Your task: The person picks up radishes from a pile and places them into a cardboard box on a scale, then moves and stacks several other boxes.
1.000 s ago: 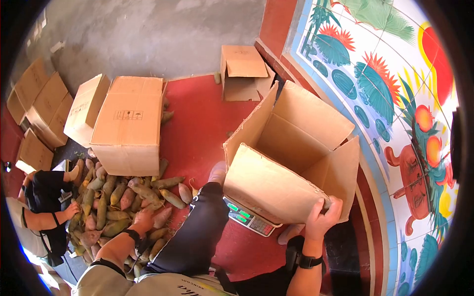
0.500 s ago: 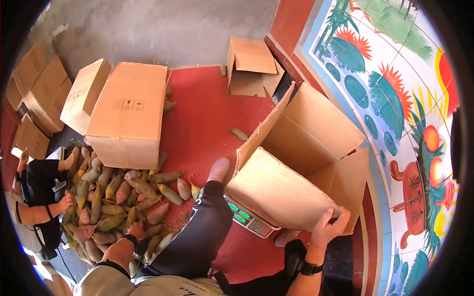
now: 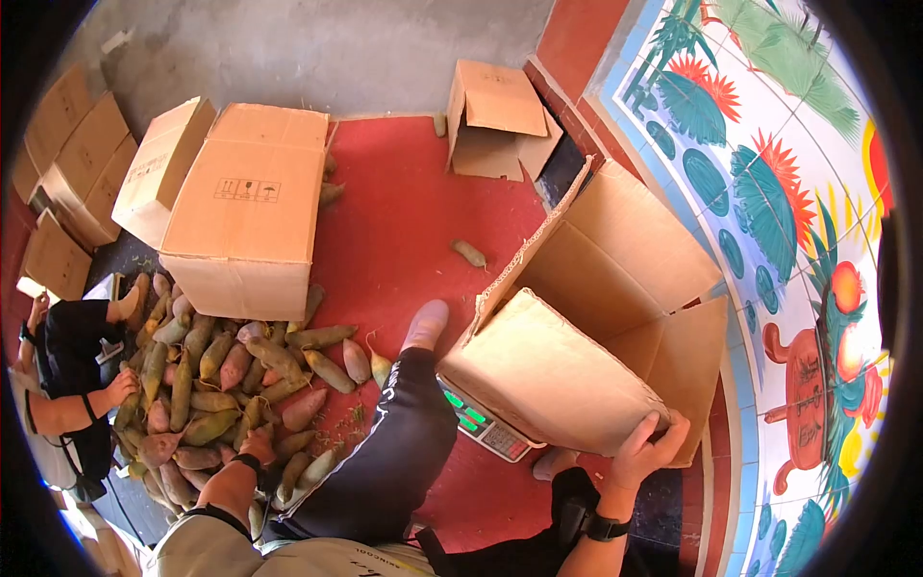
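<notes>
1. Biggest thing here is the red floor [image 3: 394, 183], stretching away in front of both hands.
2. Next, a tiled wall [image 3: 707, 192] with a painted plant mural, off to the right of the right hand and beyond it.
3. There's a co-worker [image 3: 62, 413] over to the left of the left hand, one of their own hands [image 3: 122, 386] resting on the far side of the heap.
4. Then the pile of roots [image 3: 234, 365], long green and pinkish ones, spread right around and ahead of the left hand.
5. Open box [image 3: 558, 375], plain cardboard with its flaps up, just ahead and left of the right hand. The inside I can see is bare cardboard.
6. Big box [image 3: 240, 221] with printed symbols, ahead of the left hand past most of the pile.
7. Smaller box [image 3: 500, 101] with a flap hanging, well beyond both hands near the back wall.
8. Scale [image 3: 500, 440] with lit green displays, poking out from under the open box, left of the right hand.
9. Hands are well apart: the right hand [image 3: 651, 449] is clamped on the open box's near flap; the left hand [image 3: 258, 447] is down among the roots, can't tell if it's gripping one.
10. Tiniest: a loose root [image 3: 469, 253] on the floor, ahead of and between the hands.
</notes>
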`<state>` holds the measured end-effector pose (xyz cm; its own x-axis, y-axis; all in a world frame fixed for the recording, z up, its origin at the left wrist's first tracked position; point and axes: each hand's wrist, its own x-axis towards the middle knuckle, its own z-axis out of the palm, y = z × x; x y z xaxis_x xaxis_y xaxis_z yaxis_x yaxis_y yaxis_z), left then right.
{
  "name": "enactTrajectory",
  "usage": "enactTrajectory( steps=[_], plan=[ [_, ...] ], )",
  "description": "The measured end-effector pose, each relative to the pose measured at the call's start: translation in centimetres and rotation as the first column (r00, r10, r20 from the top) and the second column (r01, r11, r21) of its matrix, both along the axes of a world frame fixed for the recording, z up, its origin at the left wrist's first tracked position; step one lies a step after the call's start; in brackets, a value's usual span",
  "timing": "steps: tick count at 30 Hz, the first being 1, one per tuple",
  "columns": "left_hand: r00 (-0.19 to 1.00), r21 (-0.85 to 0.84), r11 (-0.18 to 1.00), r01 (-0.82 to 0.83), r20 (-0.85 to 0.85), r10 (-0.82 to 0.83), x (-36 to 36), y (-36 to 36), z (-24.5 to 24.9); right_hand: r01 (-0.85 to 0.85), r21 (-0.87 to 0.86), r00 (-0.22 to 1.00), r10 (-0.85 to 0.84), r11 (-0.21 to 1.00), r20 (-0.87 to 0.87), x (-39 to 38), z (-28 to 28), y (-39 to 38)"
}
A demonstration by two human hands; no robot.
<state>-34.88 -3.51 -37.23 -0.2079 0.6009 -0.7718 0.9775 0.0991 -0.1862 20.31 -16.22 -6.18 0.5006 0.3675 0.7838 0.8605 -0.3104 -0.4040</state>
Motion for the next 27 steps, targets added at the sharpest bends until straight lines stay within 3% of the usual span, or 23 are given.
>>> enactTrajectory(
  steps=[3,5,8,14,18,20,21,24,26,27],
  plan=[
    [0.999,0.058,0.998,0.019,0.038,-0.021,-2.3,0.1,-3.2,0.001,-0.026,0.999,-0.002,1.0,-0.041,0.3,-0.4,-0.4],
    [0.96,0.082,0.958,0.276,0.033,-0.28,-5.1,-0.2,-8.1,-0.003,-0.052,0.996,-0.001,0.999,-0.089,0.3,-0.5,-0.4],
    [0.949,0.067,0.947,0.315,-0.009,-0.315,-0.1,0.7,1.5,0.005,-0.035,0.995,-0.009,0.999,-0.103,0.3,-0.4,-0.2],
    [0.903,0.056,0.91,0.411,-0.162,-0.398,-1.2,0.5,-3.3,0.034,-0.07,0.999,-0.037,0.997,-0.032,0.5,-0.4,-0.3],
    [0.94,0.077,0.941,0.331,-0.116,-0.321,0.8,1.0,1.3,0.02,-0.064,0.998,-0.024,0.998,-0.054,0.4,-0.3,-0.2],
    [0.98,-0.141,0.976,0.166,-0.083,-0.178,1.2,1.5,2.2,0.019,-0.053,0.999,-0.022,0.998,-0.049,0.4,-0.3,-0.3],
    [0.98,-0.136,0.976,0.169,-0.084,-0.181,1.5,1.3,2.9,0.002,-0.043,0.998,-0.005,0.999,-0.07,0.5,-0.5,-0.3],
    [0.981,-0.081,0.98,0.182,-0.059,-0.187,1.6,0.5,3.7,-0.008,-0.018,0.997,0.007,1.0,-0.073,0.4,-0.4,-0.3],
    [0.925,-0.208,0.902,0.377,0.039,-0.378,1.0,0.6,3.0,-0.006,-0.005,0.998,0.006,1.0,-0.061,0.3,-0.4,-0.4],
    [0.925,-0.204,0.903,0.378,0.034,-0.379,1.4,0.5,3.7,-0.011,-0.015,0.998,0.01,1.0,-0.065,0.3,-0.4,-0.5]
  ],
)
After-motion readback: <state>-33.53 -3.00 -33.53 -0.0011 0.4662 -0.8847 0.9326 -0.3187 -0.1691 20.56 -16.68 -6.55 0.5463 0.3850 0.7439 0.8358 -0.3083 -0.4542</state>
